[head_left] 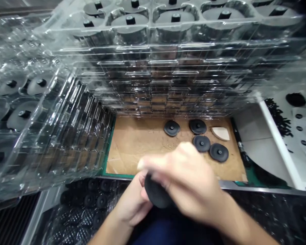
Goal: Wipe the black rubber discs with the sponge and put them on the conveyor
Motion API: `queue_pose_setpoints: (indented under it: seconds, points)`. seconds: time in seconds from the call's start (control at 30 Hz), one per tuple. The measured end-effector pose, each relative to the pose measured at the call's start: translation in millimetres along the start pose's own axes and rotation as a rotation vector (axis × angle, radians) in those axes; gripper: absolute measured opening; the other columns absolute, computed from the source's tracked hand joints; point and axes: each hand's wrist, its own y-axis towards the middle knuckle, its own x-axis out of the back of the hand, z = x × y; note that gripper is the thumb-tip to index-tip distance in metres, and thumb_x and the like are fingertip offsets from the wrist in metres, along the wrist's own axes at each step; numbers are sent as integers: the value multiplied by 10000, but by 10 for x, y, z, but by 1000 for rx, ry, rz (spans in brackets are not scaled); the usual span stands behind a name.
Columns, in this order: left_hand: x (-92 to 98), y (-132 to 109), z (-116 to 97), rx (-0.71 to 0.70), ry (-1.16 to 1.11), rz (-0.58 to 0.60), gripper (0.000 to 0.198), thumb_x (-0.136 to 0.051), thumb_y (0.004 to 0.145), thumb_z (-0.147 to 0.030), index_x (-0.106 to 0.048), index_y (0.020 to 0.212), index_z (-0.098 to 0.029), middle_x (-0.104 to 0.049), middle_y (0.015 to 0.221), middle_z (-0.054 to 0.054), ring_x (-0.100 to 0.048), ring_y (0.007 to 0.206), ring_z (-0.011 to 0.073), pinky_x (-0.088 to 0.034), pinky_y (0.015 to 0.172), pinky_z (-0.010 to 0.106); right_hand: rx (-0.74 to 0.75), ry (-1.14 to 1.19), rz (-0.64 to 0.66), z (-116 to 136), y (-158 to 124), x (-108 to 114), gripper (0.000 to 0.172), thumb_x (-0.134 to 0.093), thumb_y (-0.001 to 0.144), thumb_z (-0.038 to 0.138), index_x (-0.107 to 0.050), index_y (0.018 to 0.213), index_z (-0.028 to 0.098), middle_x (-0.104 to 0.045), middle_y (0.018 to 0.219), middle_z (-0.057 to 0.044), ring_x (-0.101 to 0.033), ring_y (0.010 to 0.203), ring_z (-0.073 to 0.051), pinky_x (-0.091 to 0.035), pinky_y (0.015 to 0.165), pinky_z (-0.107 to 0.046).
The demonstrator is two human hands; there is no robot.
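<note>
Both my hands meet low in the middle, just in front of the bench edge. My left hand point(132, 204) cups a black round disc part point(156, 194) from below, fingers closed on it. My right hand point(186, 177) lies over the top of the same part, fingers curled and blurred by motion. On the brown cardboard mat point(132, 143) beyond them lie several more black discs point(201, 143), each with a small hub in its centre, and one pale wedge-shaped piece point(221, 133).
Tall stacks of clear plastic trays point(168, 68) holding black discs rise behind and to the left point(28, 112) of the mat. A tray of black discs point(91, 200) sits low at the left. A white perforated panel point(303, 136) and a heap of small black parts point(277, 115) are at the right.
</note>
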Motion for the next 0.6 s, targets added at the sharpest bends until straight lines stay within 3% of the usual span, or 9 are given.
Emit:
queue_pose_setpoints:
  seconds: [0.1,0.17,0.27,0.4,0.6]
  points:
    - [60,-4,-9,2,-225,91,616,-808,558,-473,-656,1118,-266,-702,1104,58,-679,936,248,-541,802,310,-377,-61,-60,-367,-142,-135,259,-479,923,273,-623,1134,232,-691,967,-36,-612,810,-165,-472,674,-292]
    - [119,-1,-9,-11,-349,107,624,-788,632,-395,-583,1215,-315,-677,1158,60,-673,978,254,-548,813,329,-474,-87,24,-588,-337,-288,279,-471,920,305,-639,1130,231,-686,900,-39,-617,751,-163,-496,626,-275]
    - [204,14,-5,-26,-407,55,614,-777,660,-354,-559,1234,-324,-662,1187,59,-654,1036,266,-555,822,329,-478,-176,62,-746,-686,-533,301,-443,916,303,-690,1057,203,-650,844,-77,-590,751,-198,-509,674,-343]
    - [264,49,-1,-14,-405,-41,553,-772,669,-356,-589,1186,-289,-664,1187,59,-642,1064,249,-543,856,297,-493,-348,-13,-689,-1019,-715,330,-440,918,303,-654,1156,225,-552,1154,-159,-490,1029,-308,-425,857,-532]
    - [304,84,65,-49,-399,-126,605,-712,722,-435,-522,1273,-274,-602,1286,90,-601,1129,267,-469,988,383,-445,-412,17,-693,-1078,-802,349,-473,916,345,-623,1207,225,-573,1150,-170,-504,955,-304,-444,806,-519]
